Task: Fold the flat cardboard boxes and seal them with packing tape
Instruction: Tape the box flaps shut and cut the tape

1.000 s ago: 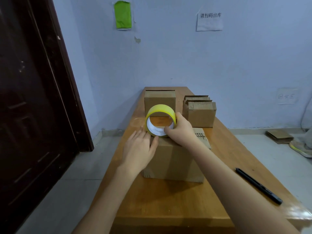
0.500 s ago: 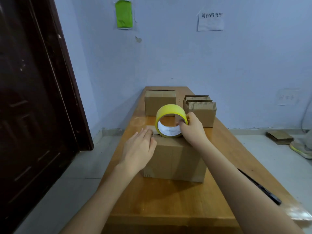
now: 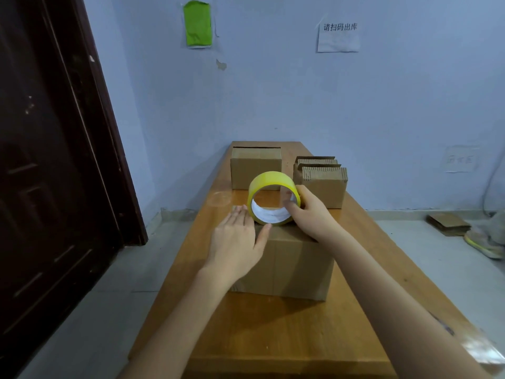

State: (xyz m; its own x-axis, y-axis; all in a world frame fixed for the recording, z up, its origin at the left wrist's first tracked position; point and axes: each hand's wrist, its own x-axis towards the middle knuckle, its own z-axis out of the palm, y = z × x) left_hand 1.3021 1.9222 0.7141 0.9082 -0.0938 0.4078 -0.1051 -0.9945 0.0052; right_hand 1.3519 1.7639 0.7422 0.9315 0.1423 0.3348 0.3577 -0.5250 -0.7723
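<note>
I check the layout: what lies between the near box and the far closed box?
The head view shows the tape roll, then bare table.

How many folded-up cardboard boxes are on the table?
2. One box sits near the person, under the tape roll; another box stands at the far end. Beside it is a stack of flat cardboard, possibly hiding more.

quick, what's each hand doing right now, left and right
Left hand: open, fingers straight, pressing flat on top of the cardboard box.
Right hand: gripping the yellow tape roll standing on the box.
</note>
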